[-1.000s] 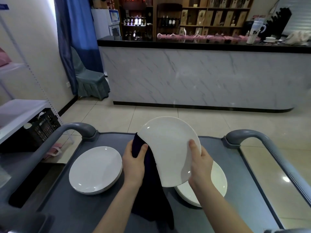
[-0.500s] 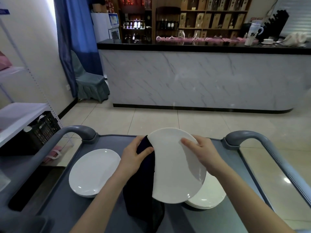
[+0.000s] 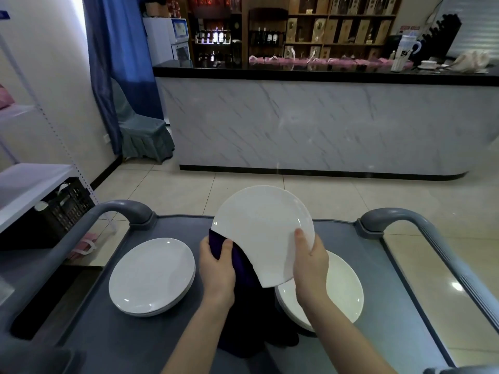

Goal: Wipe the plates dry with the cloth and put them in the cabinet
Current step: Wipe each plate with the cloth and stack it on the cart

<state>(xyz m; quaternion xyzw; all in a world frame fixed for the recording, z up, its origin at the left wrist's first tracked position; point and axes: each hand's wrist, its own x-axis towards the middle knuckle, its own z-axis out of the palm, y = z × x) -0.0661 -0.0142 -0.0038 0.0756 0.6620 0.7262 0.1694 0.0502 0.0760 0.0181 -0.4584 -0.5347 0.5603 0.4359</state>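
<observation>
White plate up off the cart, tilted with its face toward the camera, between both hands. Pinched at the lower right rim by the right hand, thumb flat on the face, other fingers hidden behind. Covered along the lower left edge by the dark cloth, bunched in the curled left hand and pressed to the plate, with the loose end hanging down to the cart top. Likely mid-wipe. Glazed and stiff, probably slick where damp, breakable if dropped. Best held at the rim, thumb opposite fingers, never by the smooth face alone. Below the right forearm, 1 stack of plates. Well to the left, a second stack, both flat on the grey cart. Beyond, tiled floor and a marble-fronted counter. No cabinet identifiable.
</observation>
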